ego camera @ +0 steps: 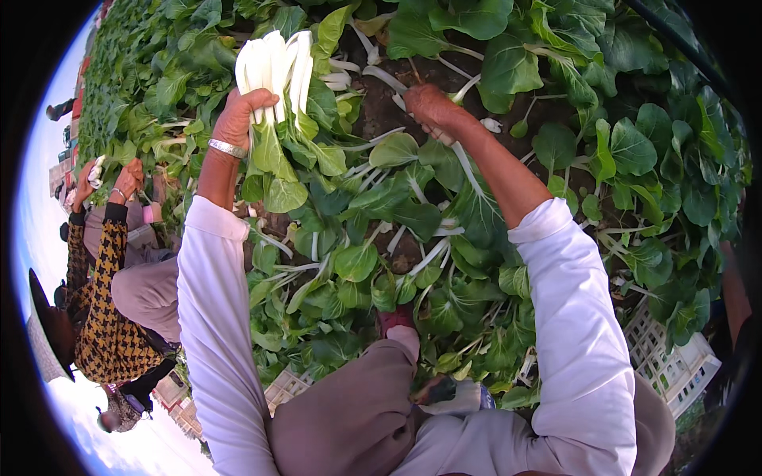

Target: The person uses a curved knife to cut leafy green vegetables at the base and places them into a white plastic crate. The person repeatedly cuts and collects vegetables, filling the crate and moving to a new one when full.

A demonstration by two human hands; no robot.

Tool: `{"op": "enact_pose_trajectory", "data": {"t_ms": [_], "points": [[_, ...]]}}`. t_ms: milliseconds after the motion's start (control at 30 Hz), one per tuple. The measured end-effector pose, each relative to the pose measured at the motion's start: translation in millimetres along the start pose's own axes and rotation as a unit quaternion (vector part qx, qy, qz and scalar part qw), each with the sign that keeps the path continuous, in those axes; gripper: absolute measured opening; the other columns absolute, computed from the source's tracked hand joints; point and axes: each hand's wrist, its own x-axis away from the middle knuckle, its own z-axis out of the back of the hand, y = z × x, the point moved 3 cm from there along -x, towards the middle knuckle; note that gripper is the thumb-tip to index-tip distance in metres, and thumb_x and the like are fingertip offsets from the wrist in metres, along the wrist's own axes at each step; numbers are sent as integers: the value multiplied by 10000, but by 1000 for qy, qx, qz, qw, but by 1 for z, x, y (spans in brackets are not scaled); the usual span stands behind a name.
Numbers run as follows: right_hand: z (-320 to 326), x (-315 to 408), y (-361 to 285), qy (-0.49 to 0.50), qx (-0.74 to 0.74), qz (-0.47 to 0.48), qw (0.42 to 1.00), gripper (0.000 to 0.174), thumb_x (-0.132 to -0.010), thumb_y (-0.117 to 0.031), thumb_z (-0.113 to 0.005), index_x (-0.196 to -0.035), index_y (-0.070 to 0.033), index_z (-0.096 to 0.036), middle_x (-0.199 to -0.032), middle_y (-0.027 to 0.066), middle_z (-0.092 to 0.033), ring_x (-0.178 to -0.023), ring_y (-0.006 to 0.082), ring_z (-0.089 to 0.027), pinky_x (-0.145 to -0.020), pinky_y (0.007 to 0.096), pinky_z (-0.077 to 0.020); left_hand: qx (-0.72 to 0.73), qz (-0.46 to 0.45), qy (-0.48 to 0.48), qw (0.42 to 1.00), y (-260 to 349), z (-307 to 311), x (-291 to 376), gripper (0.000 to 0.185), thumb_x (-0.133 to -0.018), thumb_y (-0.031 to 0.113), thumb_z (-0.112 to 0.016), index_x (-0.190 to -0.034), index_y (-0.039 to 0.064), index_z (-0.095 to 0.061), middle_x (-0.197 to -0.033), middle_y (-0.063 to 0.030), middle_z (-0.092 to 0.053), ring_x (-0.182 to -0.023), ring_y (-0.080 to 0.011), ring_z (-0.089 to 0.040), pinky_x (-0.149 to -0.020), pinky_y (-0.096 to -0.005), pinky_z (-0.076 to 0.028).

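Observation:
My left hand point(241, 116) is closed around a bunch of leafy greens with thick white stalks point(265, 65), like bok choy. The cut stalk ends point up and the leaves hang below my fingers. To the right, my right hand point(431, 113) is low over the dark soil point(381, 107), its fingers curled at the base of a plant. A knife-like metal strip point(384, 77) shows just beyond its knuckles; I cannot tell for certain whether it is a blade. A long pale stalk with a green leaf point(467, 166) runs out from under the hand.
Leafy plants point(631, 149) stand all around, with cut leaves point(357, 262) strewn before my knees. A white plastic crate point(678, 363) is at the lower right, another crate point(286, 387) at the lower left. A co-worker in a patterned jacket point(107, 315) crouches at the left. A dark rod point(673, 35) crosses the upper right.

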Motion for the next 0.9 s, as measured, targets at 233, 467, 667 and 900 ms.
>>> {"op": "enact_pose_trajectory", "data": {"t_ms": [233,467,667,900], "points": [[-31,15,-7,71,-240,91,964,225,-871,-264,-610,-893,-49,-549,-610,20,-541,-461,97,-491,-390,270,-405,279,68,-5,958,-11,27,79,266,-786,83,-552,-1005,-53,-621,-932,-150,-662,-863,-251,-654,-801,-382,-548],[-100,22,-14,125,-396,34,909,152,-841,-160,-606,-910,-36,-552,-688,60,-585,-472,119,-511,-378,293,-407,325,-23,3,946,-18,48,141,427,-766,95,-508,-1153,-83,-539,-1071,-222,-625,-921,-333,-647,-840,-458,-547],[-91,-2,-39,292,-144,216,920,169,-734,-104,-635,-851,-3,-568,-621,60,-566,-541,155,-551,-517,332,-481,402,35,-75,912,-42,44,158,561,-755,145,-492,-1268,-76,-444,-1160,-236,-583,-987,-356,-621,-874,-504,-514],[-102,-39,-70,254,178,187,932,370,-710,-262,-694,-1003,-64,-583,-955,172,-651,-923,365,-614,-788,455,-488,433,45,-69,898,-49,46,161,600,-737,139,-517,-1293,-65,-418,-1176,-257,-562,-1007,-376,-605,-898,-528,-491]]}}
